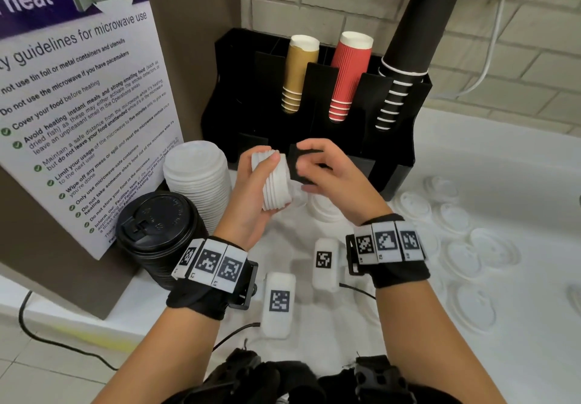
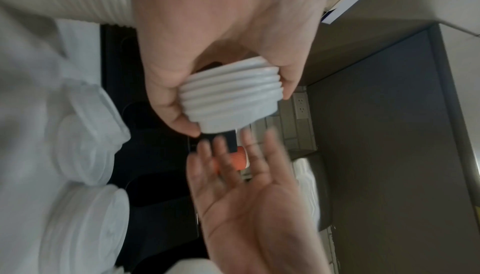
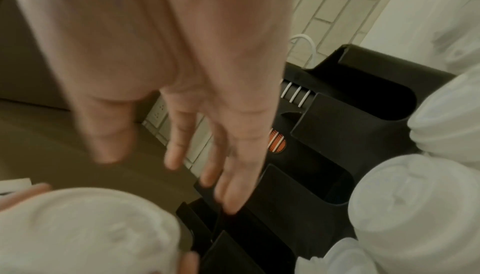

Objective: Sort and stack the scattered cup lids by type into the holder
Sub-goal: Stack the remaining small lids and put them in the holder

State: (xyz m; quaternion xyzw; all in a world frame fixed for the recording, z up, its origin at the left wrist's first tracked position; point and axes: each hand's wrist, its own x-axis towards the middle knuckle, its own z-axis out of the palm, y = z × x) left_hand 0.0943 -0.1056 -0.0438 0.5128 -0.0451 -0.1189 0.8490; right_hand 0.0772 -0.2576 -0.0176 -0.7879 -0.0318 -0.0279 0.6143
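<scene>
our left hand (image 1: pixel 251 196) grips a short stack of white lids (image 1: pixel 275 180), thumb on one side and fingers curled round the other, holding it on its side in the air just in front of the holder (image 1: pixel 405 139). in the left wrist view the same stack (image 2: pixel 231 95) sits between thumb and fingertips, its ribbed rims showing. our right hand (image 1: pixel 327 177) is beside the stack with fingers straight and spread, holding nothing; whether the fingertips touch the lids we cannot tell. in the right wrist view those fingers (image 3: pixel 233 155) point down toward the holder's front pockets (image 3: pixel 306 186).

the holder is black and stands against the tiled wall, with tan cups (image 1: pixel 298 73), red cups (image 1: pixel 349 73) and black cups (image 1: pixel 408 42) slotted in its back row. left of our hands a tall white lid stack (image 1: pixel 198 177) stands on the counter (image 1: pixel 503 356), and next to it, nearer us, a black lid stack (image 1: pixel 160 230). single white lids (image 1: pixel 465 256) lie scattered flat on the counter to the right. another low white stack (image 1: pixel 325 210) sits under our right wrist. a microwave notice (image 1: pixel 78 105) leans at the left.
</scene>
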